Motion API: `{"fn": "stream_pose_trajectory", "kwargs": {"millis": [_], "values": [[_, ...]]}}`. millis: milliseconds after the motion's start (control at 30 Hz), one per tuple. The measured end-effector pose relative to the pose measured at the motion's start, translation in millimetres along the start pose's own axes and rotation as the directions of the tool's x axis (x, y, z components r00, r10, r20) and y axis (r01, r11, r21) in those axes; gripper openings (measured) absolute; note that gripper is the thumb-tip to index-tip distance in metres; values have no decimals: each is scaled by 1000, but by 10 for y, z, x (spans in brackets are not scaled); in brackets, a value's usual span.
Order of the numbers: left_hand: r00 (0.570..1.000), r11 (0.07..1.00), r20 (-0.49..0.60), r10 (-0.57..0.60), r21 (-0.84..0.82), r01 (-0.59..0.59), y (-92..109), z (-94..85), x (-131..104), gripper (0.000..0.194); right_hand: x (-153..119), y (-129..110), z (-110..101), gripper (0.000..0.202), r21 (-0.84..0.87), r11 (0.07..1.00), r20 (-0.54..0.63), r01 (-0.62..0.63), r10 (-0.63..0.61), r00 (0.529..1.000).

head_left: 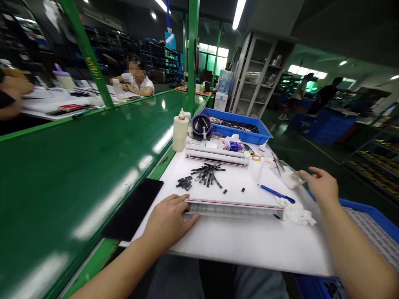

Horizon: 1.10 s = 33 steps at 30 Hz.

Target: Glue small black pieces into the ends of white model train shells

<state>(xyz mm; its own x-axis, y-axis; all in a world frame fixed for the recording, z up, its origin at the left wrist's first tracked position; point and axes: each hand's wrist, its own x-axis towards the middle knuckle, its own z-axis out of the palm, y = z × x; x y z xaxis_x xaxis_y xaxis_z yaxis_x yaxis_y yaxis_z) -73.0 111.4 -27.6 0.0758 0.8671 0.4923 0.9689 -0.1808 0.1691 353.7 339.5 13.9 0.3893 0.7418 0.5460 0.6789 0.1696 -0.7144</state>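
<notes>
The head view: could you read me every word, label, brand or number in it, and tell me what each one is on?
None can be read with certainty.
Slanted green post: yellow characters, too blurred.
Hanging blue card: white marking, too small.
Purple-and-white pack: print, too small.
Water dispenser: blue label, too small.

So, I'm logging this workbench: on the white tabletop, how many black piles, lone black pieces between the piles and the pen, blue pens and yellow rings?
Black piles: 2
Lone black pieces: 2
Blue pen: 1
Yellow ring: 1
Total: 6
</notes>
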Motion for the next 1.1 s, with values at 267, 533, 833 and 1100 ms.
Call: {"fn": "stream_pose_trajectory", "kwargs": {"millis": [267,533,833,1100], "values": [[999,998,-1,-36,-60,36,23,-26,2,22,-1278,-562,-188,37,192,677,460,710,-702,544],[999,998,48,-15,-53,17,14,-31,27,25,-1511,-445,-72,42,162,533,521,830,-761,387],[996,1000,91,-10,8,10,24,-99,32,26,-1545,-428,-62,44,151,529,497,835,-771,398],[975,998,215,-57,34,51,73,-218,35,18,-1557,-434,-78,48,172,529,453,831,-792,411]]}}
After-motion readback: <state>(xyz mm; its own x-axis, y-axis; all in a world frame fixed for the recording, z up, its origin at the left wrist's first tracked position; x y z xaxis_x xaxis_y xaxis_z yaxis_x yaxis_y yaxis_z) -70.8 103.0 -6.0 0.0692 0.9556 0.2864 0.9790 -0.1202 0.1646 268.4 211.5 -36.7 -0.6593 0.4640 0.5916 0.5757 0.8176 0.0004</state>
